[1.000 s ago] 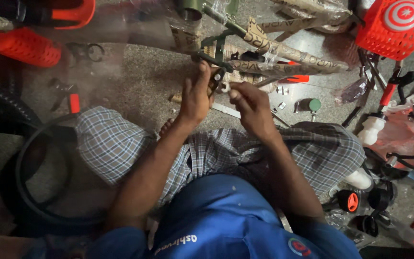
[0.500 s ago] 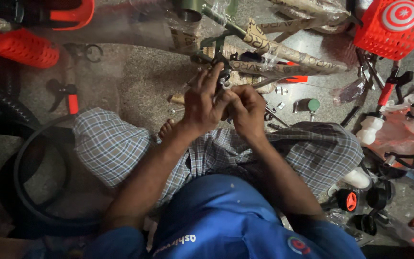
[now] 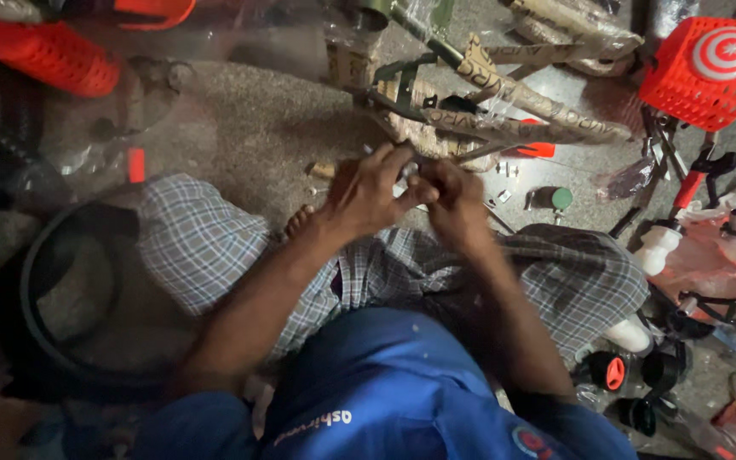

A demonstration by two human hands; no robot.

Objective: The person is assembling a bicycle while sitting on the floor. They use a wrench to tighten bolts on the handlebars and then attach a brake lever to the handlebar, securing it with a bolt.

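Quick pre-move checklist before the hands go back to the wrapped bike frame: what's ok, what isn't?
1. Both hands in view: left hand and right hand together in front of the knees: ok.
2. Small part pinched between them: blurred, grip cannot tell.
3. Wrapped frame lying just beyond the hands: ok.
4. Loose small hardware on the floor beside the frame, apart from the hands: ok.
5. Green-capped item lying to the right: ok.
6. Tyre to the left, apart from the arms: ok.
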